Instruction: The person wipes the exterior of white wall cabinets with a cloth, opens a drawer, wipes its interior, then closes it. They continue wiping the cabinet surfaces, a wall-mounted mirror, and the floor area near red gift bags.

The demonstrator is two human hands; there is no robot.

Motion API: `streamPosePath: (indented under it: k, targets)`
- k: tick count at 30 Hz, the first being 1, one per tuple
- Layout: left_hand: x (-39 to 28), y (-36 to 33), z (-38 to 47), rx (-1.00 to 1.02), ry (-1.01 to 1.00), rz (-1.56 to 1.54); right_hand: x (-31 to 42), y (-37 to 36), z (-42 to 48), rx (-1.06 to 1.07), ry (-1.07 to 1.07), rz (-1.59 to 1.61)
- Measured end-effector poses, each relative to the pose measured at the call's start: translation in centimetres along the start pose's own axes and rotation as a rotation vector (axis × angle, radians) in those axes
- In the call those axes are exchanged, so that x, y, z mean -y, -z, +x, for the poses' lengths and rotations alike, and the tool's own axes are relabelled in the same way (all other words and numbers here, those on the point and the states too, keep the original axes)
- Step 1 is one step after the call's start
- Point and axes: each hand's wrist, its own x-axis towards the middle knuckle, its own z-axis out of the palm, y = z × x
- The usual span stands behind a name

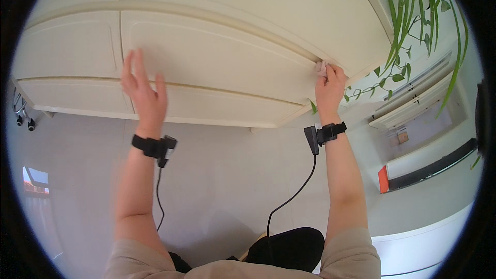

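Observation:
A cream-coloured cabinet with panelled fronts [217, 54] spans the upper part of the view. My right hand [330, 85] grips a crumpled pale pink cloth [321, 68] against the groove near the cabinet's right end. My left hand [144, 85] is raised in front of the panels at the left, fingers apart, holding nothing and slightly blurred; whether it touches the panel I cannot tell. Each wrist wears a black strap with a small black device, the left one [157, 149] and the right one [323, 135], and a black cable runs down from each.
Long green leaves [405, 11] and a trailing vine [398, 77] hang beside the cabinet's right end. At the far left are chrome legs with casters [31, 124]. A black, orange-ended long object [432, 168] lies at the right. Pale glossy floor [224, 166] extends below the cabinet.

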Motion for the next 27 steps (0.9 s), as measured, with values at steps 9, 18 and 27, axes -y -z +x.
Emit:
streamPosePath:
  k: [9,18,27]
  targets:
    - [-5.7,-4.5,-8.3,0.638,1.201,-0.956,7.0,-2.1,0.1,-0.111,0.16,0.113]
    - [-5.0,-4.1,-7.9,0.453,1.412,-1.227,6.5,2.3,-1.9,-0.053,0.188,0.142]
    - [-5.6,1.2,-9.6,1.192,1.267,-1.624,4.6,12.6,-2.9,0.343,-0.326,0.609]
